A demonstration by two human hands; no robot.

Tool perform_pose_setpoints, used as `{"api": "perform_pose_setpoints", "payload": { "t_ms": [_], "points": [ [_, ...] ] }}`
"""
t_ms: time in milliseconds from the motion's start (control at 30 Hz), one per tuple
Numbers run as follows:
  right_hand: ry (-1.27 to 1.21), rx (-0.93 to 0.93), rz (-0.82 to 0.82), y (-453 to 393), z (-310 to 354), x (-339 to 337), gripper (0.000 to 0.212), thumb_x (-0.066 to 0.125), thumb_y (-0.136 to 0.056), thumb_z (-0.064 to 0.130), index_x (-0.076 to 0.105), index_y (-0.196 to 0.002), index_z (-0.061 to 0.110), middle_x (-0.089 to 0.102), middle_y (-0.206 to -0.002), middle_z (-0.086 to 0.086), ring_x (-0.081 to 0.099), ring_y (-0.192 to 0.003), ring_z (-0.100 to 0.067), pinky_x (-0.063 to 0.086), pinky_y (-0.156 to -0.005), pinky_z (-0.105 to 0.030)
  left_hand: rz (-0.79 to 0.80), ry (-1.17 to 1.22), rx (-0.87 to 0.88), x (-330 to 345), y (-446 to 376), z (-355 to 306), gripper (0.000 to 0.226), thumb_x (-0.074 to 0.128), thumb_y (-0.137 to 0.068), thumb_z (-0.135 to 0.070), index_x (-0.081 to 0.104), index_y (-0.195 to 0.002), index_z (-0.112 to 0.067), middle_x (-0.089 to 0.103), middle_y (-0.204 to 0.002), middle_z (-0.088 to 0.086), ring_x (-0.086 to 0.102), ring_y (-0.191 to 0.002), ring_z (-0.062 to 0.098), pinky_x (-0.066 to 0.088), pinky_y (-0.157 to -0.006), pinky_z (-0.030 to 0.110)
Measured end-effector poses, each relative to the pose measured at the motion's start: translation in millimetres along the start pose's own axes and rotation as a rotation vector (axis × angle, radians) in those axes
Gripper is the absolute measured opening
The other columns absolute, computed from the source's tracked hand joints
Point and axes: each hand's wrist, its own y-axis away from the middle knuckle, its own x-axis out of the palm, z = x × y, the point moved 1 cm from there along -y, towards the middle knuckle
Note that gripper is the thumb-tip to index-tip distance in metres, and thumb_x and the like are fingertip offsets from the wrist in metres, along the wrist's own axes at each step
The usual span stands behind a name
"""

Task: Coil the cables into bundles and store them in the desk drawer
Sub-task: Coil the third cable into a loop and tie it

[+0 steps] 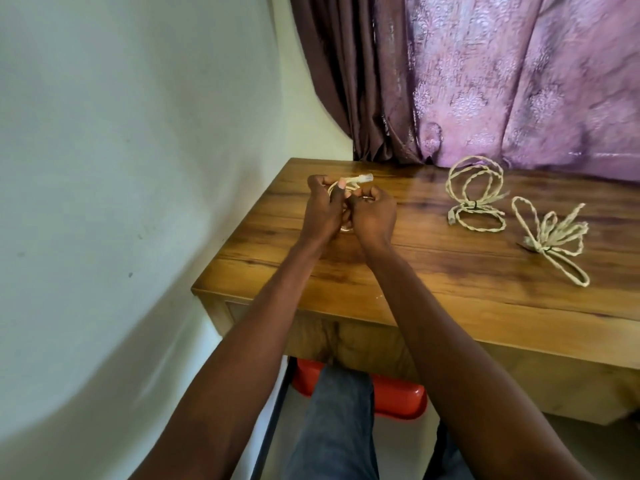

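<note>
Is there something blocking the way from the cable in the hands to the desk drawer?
Yes: the drawer front looks closed under the desk. Both left hand and right hand grip the cable.

pale wall (121, 150) left | purple curtain (519, 81) behind, daylight glowing through | wooden desk (433, 271) | red stool (398, 396) beneath

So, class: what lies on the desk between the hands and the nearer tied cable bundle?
Nothing: in the head view, only bare desk top lies between the right hand and the tied bundle. The left hand sits beside the right.
</note>
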Motion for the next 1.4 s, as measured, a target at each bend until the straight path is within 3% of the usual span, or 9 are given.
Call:
{"api": "perform_pose_setpoints", "payload": {
  "t_ms": [67,233,533,733,867,1000,1100,1233,1400],
  "points": [
    [-0.157,0.065,0.036,-1.7,-5.6,-3.8,0.009,0.064,-0.092,0.006,0.067,-0.084,0.004,0.063,-0.064,-0.006,0.055,-0.05,-0.01,0.044,-0.046,-0.024,-0.034,0.028,-0.011,3.8,1.3,0.2,0.031,0.048,-0.103,-0.03,0.041,-0.122,-0.007,0.062,-0.102,0.005,0.065,-0.079,0.009,0.053,-0.057,0.019],
    [-0.401,0.198,0.151,-4.2,-8.6,-8.0,0.015,0.056,-0.094,-0.004,0.07,-0.095,0.002,0.067,-0.073,-0.005,0.06,-0.065,-0.011,0.047,-0.058,-0.023,-0.221,0.038,0.095,8.5,3.7,5.4,0.02,0.062,-0.096,-0.027,0.062,-0.102,-0.007,0.069,-0.095,0.005,0.065,-0.087,0.016,0.052,-0.069,0.025],
    [-0.293,0.077,0.114,-3.0,-6.8,-9.8,0.011,0.063,-0.09,-0.002,0.058,-0.092,0.008,0.065,-0.076,-0.009,0.061,-0.061,-0.014,0.052,-0.054,-0.028,-0.358,0.046,0.072,17.0,9.6,5.9,0.026,0.065,-0.094,-0.021,0.071,-0.115,-0.009,0.073,-0.11,0.005,0.068,-0.099,0.015,0.058,-0.08,0.025],
    [-0.402,0.143,0.179,0.2,-9.2,-12.6,0.009,0.06,-0.093,-0.001,0.068,-0.099,-0.001,0.067,-0.078,-0.01,0.064,-0.065,-0.014,0.056,-0.063,-0.025,-0.419,0.225,-0.047,15.6,12.0,1.1,0.031,0.073,-0.087,-0.016,0.066,-0.116,-0.008,0.072,-0.107,0.003,0.069,-0.096,0.012,0.058,-0.074,0.021],
    [-0.431,0.165,0.198,-0.6,-11.2,-12.1,0.015,0.062,-0.092,-0.002,0.069,-0.104,-0.006,0.07,-0.08,-0.012,0.067,-0.067,-0.015,0.058,-0.065,-0.023,-0.34,0.452,-0.242,12.3,7.1,2.8,0.025,0.076,-0.082,-0.009,0.069,-0.106,-0.007,0.074,-0.098,0.007,0.071,-0.086,0.018,0.058,-0.066,0.027],
    [-0.32,0.014,0.221,-1.1,-12.2,-13.3,0.016,0.058,-0.094,-0.004,0.068,-0.105,-0.003,0.071,-0.084,-0.013,0.068,-0.074,-0.017,0.058,-0.069,-0.026,-0.327,0.556,-0.3,8.5,5.5,-4.0,0.018,0.074,-0.082,-0.001,0.069,-0.099,-0.004,0.072,-0.09,0.008,0.069,-0.069,0.011,0.054,-0.058,0.023],
    [-0.118,-0.177,0.13,1.4,-12.4,-8.3,0.022,0.053,-0.095,-0.006,0.069,-0.099,0.008,0.071,-0.087,-0.007,0.067,-0.076,-0.015,0.057,-0.067,-0.029,-0.373,0.533,-0.274,13.4,8.1,-6.8,0.02,0.073,-0.083,0.001,0.07,-0.103,0.0,0.073,-0.092,0.012,0.069,-0.06,0.007,0.053,-0.053,0.02],
    [0.077,-0.383,0.006,5.5,-15.9,-6.4,0.021,0.055,-0.093,-0.001,0.073,-0.097,0.009,0.068,-0.084,0.003,0.064,-0.076,-0.012,0.052,-0.068,-0.031,-0.406,0.46,-0.237,20.5,13.2,-5.7,0.019,0.07,-0.085,0.002,0.072,-0.103,-0.001,0.074,-0.094,0.014,0.07,-0.073,0.015,0.054,-0.058,0.021],
    [0.074,-0.36,0.015,1.3,-17.9,-10.2,0.015,0.062,-0.091,0.001,0.073,-0.101,0.006,0.068,-0.096,-0.007,0.065,-0.086,-0.017,0.054,-0.075,-0.03,-0.386,0.324,-0.182,21.4,19.2,-3.0,0.018,0.071,-0.085,-0.003,0.074,-0.103,-0.006,0.074,-0.09,0.003,0.071,-0.082,0.016,0.057,-0.065,0.022]
  ]
}}
